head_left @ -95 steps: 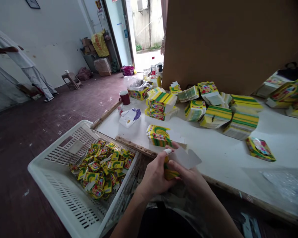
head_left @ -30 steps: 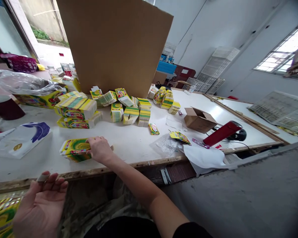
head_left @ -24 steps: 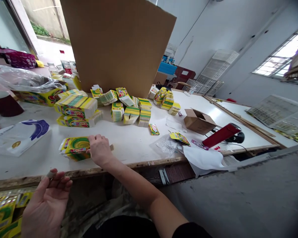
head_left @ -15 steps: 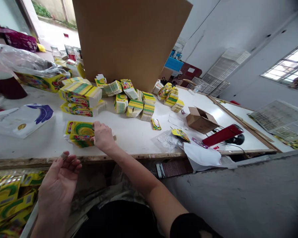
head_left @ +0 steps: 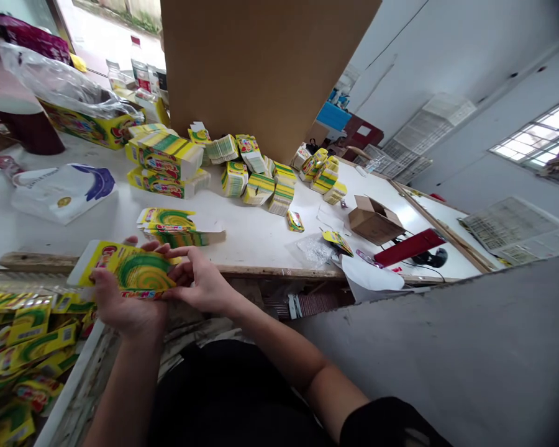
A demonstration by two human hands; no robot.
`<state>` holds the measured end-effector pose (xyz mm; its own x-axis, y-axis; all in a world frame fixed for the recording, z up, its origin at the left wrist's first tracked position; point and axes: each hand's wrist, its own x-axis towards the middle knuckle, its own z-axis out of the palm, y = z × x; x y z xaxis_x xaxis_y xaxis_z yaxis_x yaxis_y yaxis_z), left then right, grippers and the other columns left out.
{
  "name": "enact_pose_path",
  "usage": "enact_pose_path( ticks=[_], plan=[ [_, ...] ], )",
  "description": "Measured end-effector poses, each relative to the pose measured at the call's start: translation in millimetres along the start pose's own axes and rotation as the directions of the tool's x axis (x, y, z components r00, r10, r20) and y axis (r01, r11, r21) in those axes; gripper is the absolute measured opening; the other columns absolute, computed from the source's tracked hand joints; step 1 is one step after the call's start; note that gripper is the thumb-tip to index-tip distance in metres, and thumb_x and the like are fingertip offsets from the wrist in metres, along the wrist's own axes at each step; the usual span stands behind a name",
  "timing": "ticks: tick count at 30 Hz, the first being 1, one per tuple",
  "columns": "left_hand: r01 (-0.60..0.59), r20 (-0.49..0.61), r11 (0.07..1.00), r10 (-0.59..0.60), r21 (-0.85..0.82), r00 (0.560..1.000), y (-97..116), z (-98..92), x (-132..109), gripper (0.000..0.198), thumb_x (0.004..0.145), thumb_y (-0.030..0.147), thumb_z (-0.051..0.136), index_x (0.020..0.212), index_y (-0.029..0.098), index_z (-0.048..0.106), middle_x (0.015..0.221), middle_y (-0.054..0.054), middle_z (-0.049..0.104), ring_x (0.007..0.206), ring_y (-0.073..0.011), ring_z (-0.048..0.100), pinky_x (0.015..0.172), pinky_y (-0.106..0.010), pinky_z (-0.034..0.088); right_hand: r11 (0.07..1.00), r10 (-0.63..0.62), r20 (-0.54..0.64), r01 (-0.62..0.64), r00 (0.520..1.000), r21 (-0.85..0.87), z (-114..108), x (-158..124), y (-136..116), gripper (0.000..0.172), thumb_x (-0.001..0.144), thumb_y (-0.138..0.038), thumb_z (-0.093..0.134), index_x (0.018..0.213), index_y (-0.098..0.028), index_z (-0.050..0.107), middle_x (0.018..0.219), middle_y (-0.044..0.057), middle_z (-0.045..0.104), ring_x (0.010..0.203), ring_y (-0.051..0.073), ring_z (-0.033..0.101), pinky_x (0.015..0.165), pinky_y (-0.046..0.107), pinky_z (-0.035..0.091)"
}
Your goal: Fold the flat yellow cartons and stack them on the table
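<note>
Both hands hold one flat yellow-and-green carton blank [head_left: 128, 272] in front of the table's near edge. My left hand [head_left: 125, 307] supports it from below, fingers curled round its underside. My right hand [head_left: 200, 282] pinches its right end. Just beyond, on the white table [head_left: 261, 239], lies the low stack of flat blanks [head_left: 174, 226] of the same print.
A white basket [head_left: 69, 397] at lower left holds several folded yellow boxes [head_left: 21, 347]. Further back are bundles of blanks [head_left: 256, 183], bigger printed boxes [head_left: 168, 164], a tall cardboard sheet [head_left: 256, 68], a dark red mug [head_left: 28, 127], a tissue pack [head_left: 65, 192], a small open carton [head_left: 372, 220] and a red tool [head_left: 410, 247].
My right hand lifted one blank off the stack and drew it towards me. My left hand, open and empty before, came up under it. The view swung left and down.
</note>
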<state>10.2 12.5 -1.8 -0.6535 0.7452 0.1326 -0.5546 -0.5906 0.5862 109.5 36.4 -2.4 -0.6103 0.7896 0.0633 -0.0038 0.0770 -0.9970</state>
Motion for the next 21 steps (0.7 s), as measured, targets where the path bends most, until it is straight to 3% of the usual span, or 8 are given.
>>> enact_pose_path(
  ticks=[5,8,12,17,21],
  plan=[
    [0.077,0.077,0.997,-0.075,-0.019,0.994,5,11.2,-5,0.058,0.079,0.059,0.055,0.105,0.008,0.063,0.09,-0.01,0.064,0.085,-0.0224,0.062,0.083,-0.036,0.05,0.996,-0.017,-0.096,0.025,0.995,0.087,4,-8,-6,0.06,0.06,-0.021,0.083,0.108,-0.021,0.046,0.072,-0.008,0.053,0.065,0.009,0.054,0.061,0.021,0.046],
    [0.078,0.077,0.997,-0.077,-0.007,0.994,11,24.9,-12,0.051,0.081,0.057,0.051,0.099,0.011,0.065,0.083,-0.007,0.062,0.08,-0.0204,0.061,0.081,-0.033,0.05,0.996,-0.05,-0.112,0.057,0.992,0.063,3,-16,-19,0.06,0.06,-0.022,0.082,0.107,-0.021,0.046,0.072,-0.008,0.053,0.064,0.009,0.053,0.06,0.021,0.045],
    [0.077,0.01,0.989,-0.076,-0.125,0.997,21,35.9,-19,0.039,0.08,0.053,0.052,0.076,0.015,0.06,0.069,-0.002,0.05,0.065,-0.0132,0.052,0.066,-0.024,0.049,0.992,-0.121,-0.072,0.119,0.99,-0.029,6,-32,-35,0.051,0.068,-0.02,0.075,0.111,-0.021,0.047,0.073,-0.007,0.053,0.062,0.008,0.051,0.059,0.021,0.042],
    [0.197,-0.052,0.976,-0.202,-0.092,0.978,25,39.4,-23,0.052,0.068,0.067,0.063,0.073,0.017,0.051,0.064,0.003,0.043,0.057,-0.01,0.043,0.055,-0.021,0.044,0.99,-0.128,0.023,0.129,0.992,-0.063,3,-46,-44,0.04,0.071,-0.026,0.074,0.106,-0.021,0.056,0.074,-0.006,0.053,0.063,0.008,0.048,0.059,0.021,0.04],
    [0.174,0.02,0.985,-0.174,0.006,0.985,22,49.3,-27,0.063,0.063,0.08,0.056,0.073,0.018,0.054,0.066,0.001,0.05,0.06,-0.0128,0.049,0.06,-0.025,0.047,0.984,-0.155,-0.11,0.144,0.982,-0.105,-11,-43,-43,0.046,0.065,-0.029,0.08,0.105,-0.021,0.059,0.068,-0.007,0.051,0.06,0.009,0.046,0.056,0.02,0.038]
  ],
)
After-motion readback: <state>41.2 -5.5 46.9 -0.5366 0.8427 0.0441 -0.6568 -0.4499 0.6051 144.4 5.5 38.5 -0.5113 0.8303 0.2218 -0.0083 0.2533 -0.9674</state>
